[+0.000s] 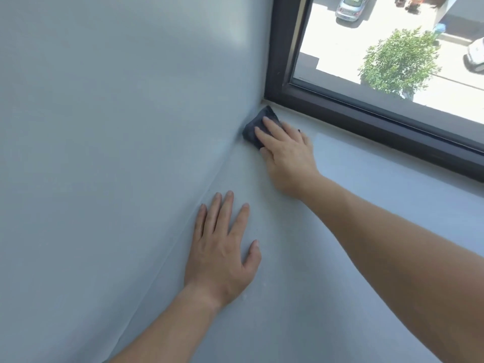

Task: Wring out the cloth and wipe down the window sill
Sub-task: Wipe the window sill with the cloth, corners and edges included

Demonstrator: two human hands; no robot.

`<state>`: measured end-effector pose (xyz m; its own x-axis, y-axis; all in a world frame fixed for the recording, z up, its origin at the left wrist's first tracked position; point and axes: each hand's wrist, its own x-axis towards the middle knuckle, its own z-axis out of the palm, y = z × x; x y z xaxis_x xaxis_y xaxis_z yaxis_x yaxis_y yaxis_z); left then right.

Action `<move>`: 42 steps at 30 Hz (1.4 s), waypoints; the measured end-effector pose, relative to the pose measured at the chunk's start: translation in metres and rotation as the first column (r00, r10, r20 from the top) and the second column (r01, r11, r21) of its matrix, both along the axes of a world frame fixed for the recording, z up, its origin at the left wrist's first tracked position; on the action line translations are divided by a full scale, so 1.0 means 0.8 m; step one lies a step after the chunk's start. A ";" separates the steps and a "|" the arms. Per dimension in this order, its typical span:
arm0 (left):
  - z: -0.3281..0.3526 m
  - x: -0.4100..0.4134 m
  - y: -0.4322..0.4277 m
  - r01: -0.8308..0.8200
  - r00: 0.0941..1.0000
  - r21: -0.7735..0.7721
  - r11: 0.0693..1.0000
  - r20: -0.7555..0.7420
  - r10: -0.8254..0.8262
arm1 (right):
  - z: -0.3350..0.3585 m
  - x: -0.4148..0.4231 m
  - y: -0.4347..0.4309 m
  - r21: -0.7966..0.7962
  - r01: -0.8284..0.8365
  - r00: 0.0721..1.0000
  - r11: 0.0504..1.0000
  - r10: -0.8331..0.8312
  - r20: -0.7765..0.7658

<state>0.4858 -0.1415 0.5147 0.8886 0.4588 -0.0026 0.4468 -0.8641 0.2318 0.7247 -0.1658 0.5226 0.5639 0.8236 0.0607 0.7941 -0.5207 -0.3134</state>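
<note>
A small dark blue cloth (pixel 255 127) lies bunched in the far left corner of the pale grey window sill (pixel 366 205), against the side wall. My right hand (pixel 285 153) presses flat on the cloth with straight fingers, covering its right part. My left hand (pixel 222 247) rests flat on the sill nearer to me, fingers spread, close to the seam with the wall, holding nothing.
The pale grey side wall (pixel 117 127) rises on the left of the sill. A dark brown window frame (pixel 366 119) runs along the sill's far edge, with glass (pixel 392 48) looking down on a street, a tree and parked cars.
</note>
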 end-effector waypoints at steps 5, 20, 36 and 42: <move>-0.002 -0.001 0.002 0.009 1.000 0.002 1.000 -0.007 -0.009 | 0.002 -0.025 -0.052 -0.060 -0.342 0.939 0.938 0.344 0.025; -0.002 0.001 0.000 0.020 1.000 0.003 1.000 -0.006 -0.020 | 0.007 0.064 -0.101 -0.102 0.048 0.998 0.994 -0.045 0.031; 0.001 -0.049 -0.019 -0.006 1.000 -0.001 1.000 -0.026 0.006 | -0.003 -0.027 -0.119 -0.092 -0.005 0.999 0.996 0.008 0.032; 0.001 -0.048 -0.019 -0.007 0.999 0.008 1.000 -0.034 0.007 | 0.005 0.019 -0.133 -0.128 -0.006 1.000 0.992 0.010 0.026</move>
